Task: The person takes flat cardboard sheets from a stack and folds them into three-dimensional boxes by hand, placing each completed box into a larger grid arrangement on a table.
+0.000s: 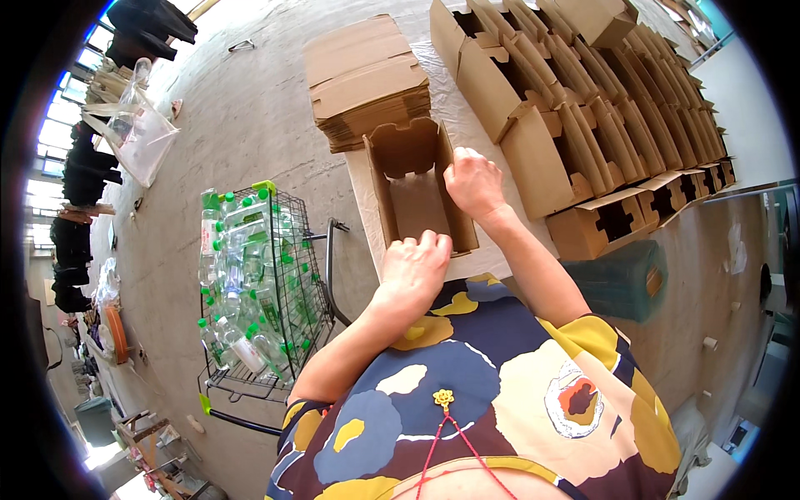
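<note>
In front of me an open cardboard box (386,204) stands on a table with a pale cover (365,196). Its far wall has a cut, notched edge, and its inside shows bare brown board. My left hand (412,271) is closed over the near wall, fingertips curled across its top edge. On the right wall, towards the far corner, my right hand (477,185) pinches the edge between thumb and fingers. A stack of flat folded cardboard (367,71) lies just beyond the box.
Rows of folded-up cardboard boxes (575,108) fill the right side. A wire cart (292,250) of green-capped plastic bottles stands at the left, its black handle near the table. Below the boxes lies a roll of bluish plastic film (621,279). A clear plastic bag (137,137) hangs far left.
</note>
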`<state>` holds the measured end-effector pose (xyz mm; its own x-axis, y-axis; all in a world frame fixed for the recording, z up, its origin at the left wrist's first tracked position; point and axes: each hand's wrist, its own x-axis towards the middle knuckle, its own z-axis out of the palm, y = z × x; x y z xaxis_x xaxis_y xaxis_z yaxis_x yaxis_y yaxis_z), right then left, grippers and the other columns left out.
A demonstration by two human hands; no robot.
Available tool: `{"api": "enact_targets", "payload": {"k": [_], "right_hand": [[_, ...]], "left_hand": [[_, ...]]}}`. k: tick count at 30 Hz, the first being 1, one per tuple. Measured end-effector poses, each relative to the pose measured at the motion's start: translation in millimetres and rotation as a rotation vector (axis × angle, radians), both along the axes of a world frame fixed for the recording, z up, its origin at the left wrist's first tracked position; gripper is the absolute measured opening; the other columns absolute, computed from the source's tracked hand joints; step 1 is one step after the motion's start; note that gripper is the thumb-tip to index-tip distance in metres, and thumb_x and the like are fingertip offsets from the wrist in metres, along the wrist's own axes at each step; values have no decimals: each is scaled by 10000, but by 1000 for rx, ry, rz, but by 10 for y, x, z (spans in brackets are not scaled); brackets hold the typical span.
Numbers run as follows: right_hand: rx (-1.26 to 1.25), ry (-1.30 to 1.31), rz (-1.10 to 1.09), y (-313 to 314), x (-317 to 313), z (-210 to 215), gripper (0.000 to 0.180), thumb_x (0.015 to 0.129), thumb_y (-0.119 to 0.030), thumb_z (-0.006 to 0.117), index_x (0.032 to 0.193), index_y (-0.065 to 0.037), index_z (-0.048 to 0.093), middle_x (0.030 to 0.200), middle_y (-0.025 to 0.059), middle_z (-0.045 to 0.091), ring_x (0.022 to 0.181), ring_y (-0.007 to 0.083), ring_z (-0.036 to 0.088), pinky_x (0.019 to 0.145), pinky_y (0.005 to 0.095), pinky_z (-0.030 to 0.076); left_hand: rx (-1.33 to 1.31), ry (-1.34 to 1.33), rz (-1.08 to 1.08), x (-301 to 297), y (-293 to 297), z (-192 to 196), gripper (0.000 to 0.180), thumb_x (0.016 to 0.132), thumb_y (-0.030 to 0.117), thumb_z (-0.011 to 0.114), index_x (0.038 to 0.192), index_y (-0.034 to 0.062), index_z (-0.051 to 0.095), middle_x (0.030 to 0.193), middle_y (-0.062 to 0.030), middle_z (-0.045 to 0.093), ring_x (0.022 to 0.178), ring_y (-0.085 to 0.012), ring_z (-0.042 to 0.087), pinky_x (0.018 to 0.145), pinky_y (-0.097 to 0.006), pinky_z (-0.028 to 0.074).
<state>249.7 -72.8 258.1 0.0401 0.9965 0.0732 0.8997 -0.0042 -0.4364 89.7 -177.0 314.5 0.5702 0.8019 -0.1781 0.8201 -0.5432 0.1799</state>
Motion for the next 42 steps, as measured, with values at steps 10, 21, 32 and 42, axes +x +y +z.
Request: {"api": "enact_targets", "payload": {"k": [10, 21, 32, 42], "right_hand": [[-6, 54, -5, -31, 24, -3, 192, 920, -198, 581, 964, -19, 637, 1053, 199, 705, 937, 417, 709, 825, 521, 573], [13, 81, 22, -24, 1, -62, 196, 922, -197, 564, 963, -19, 633, 1045, 204, 698, 942, 426, 697, 829, 528, 564], [17, 205, 21, -29, 5, -89, 273, 931, -214, 595, 1119, -17, 619, 1120, 217, 674, 974, 449, 684, 863, 537, 552], [-36, 278, 17, 42, 16, -93, 626, 860, -135, 566, 1474, -49, 477, 1333, 238, 624, 1151, 463, 630, 1010, 522, 500]], "left_hand": [[-376, -231, -66, 4, 358, -311, 214, 974, 238, 628, 969, 24, 618, 988, -188, 674, 974, -402, 657, 817, -498, 543], [-421, 64, 58, 85, 816, -407, 441, 860, 385, 774, 1106, 42, 647, 1068, -196, 725, 1033, -352, 690, 844, -484, 555], [90, 26, 149, 175, 85, -548, 818, 898, 467, 704, 1542, 71, 394, 1552, -118, 438, 1455, -330, 367, 1150, -604, 314], [169, 121, 77, 115, 60, -791, 892, 833, 518, 714, 1526, 38, 421, 1599, -109, 393, 1510, -333, 289, 1230, -596, 174]]}}
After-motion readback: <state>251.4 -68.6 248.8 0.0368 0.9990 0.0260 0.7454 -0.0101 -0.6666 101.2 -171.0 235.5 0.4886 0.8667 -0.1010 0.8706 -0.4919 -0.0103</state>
